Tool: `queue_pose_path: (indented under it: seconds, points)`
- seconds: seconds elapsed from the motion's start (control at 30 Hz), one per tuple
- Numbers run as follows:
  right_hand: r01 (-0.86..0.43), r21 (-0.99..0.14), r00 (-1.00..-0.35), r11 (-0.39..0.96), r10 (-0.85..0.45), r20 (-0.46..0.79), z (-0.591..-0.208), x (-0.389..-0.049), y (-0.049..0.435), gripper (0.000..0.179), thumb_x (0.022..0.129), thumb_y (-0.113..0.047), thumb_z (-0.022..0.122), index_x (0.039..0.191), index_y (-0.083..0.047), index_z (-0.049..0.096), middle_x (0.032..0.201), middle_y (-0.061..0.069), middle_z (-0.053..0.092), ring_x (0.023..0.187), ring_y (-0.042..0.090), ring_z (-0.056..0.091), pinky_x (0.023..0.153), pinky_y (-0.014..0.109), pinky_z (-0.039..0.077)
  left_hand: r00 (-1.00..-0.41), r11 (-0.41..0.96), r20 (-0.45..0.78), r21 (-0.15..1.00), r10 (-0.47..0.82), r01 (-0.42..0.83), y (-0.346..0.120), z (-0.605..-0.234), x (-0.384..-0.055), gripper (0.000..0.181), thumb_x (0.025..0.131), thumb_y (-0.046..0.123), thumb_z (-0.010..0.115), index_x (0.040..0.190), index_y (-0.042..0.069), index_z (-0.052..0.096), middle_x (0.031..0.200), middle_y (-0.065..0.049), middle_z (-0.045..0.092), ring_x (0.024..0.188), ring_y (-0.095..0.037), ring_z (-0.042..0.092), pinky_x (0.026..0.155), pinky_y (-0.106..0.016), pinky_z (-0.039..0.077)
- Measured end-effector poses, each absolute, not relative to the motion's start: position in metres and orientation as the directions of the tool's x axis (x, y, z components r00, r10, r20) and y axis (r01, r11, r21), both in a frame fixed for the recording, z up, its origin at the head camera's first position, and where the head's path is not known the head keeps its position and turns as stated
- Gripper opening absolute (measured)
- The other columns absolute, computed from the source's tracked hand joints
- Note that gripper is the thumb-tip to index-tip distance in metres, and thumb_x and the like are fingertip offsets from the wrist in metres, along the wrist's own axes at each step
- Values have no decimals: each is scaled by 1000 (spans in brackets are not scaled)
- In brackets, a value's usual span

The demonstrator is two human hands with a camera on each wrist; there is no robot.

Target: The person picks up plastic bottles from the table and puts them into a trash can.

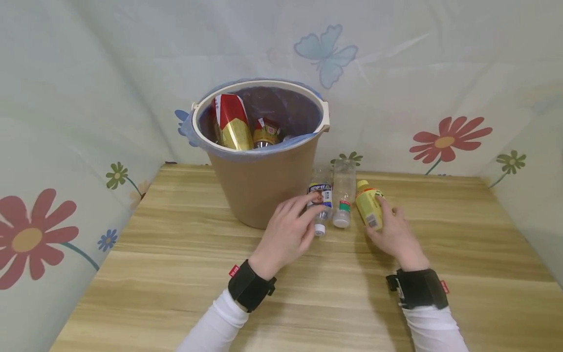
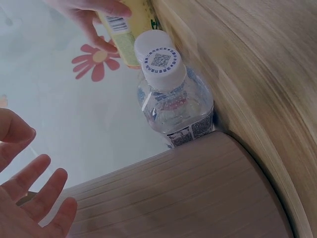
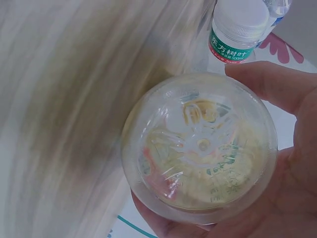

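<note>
1. Right of the green-labelled bottle (image 1: 344, 190), the right hand (image 1: 396, 234) grips the yellow-labelled bottle (image 1: 368, 208).
2. It is probably light, smooth and squeezable, best held gently mid-body.
3. Near the bin (image 1: 259, 188), the left hand (image 1: 287, 231) is spread loosely.

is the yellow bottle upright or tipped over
Tipped: the right wrist view looks onto the base of the yellow bottle, and the head view shows its cap at the far end. Cannot tell whether it is lifted.
</note>
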State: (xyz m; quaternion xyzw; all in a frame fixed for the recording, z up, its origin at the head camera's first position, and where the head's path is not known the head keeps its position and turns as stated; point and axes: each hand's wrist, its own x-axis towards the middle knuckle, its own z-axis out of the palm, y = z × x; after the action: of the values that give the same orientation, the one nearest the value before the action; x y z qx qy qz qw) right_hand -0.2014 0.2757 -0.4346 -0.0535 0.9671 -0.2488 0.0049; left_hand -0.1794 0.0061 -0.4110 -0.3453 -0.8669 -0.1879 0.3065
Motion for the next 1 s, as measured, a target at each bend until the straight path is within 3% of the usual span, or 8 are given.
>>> queue_pose_path:
  seconds: [0.2,0.53,0.7,0.83,1.0]
  points:
    - [-75,-489,-997,869,-81,10,-434,-200,278,85,84,-25,62,150,-6,12,116,42,39,82,43,52,57,44,46,-579,685,661,133,478,717,5,-410,-179,33,89,10,54,120,15,61,132,-6,52,119,-23,50,96,-42,44]
    - [-57,-552,-996,832,-11,88,-421,-200,280,89,85,-22,61,151,-5,5,116,39,41,85,43,52,58,45,47,-586,702,665,127,464,701,3,-407,-180,33,87,10,55,120,15,62,132,-6,53,119,-22,50,98,-40,42]
    - [-116,-596,-978,794,13,208,-413,-195,275,92,85,-22,64,152,-7,2,117,37,43,89,45,51,61,52,48,-592,703,677,154,437,694,3,-406,-179,32,88,10,54,119,14,62,131,-7,53,118,-22,51,96,-40,44]
    - [-215,-655,-945,725,15,328,-406,-192,266,94,85,-21,66,152,-10,1,131,35,39,98,44,50,71,60,47,-614,707,678,194,404,680,2,-405,-178,33,87,10,54,119,14,62,131,-7,53,117,-22,52,93,-41,46]
    - [-352,-711,-893,609,8,449,-397,-188,254,94,85,-16,68,153,-17,4,133,28,38,96,39,52,68,53,49,-645,675,657,273,390,686,2,-402,-176,33,89,12,52,121,13,61,134,-6,51,120,-22,50,93,-41,46]
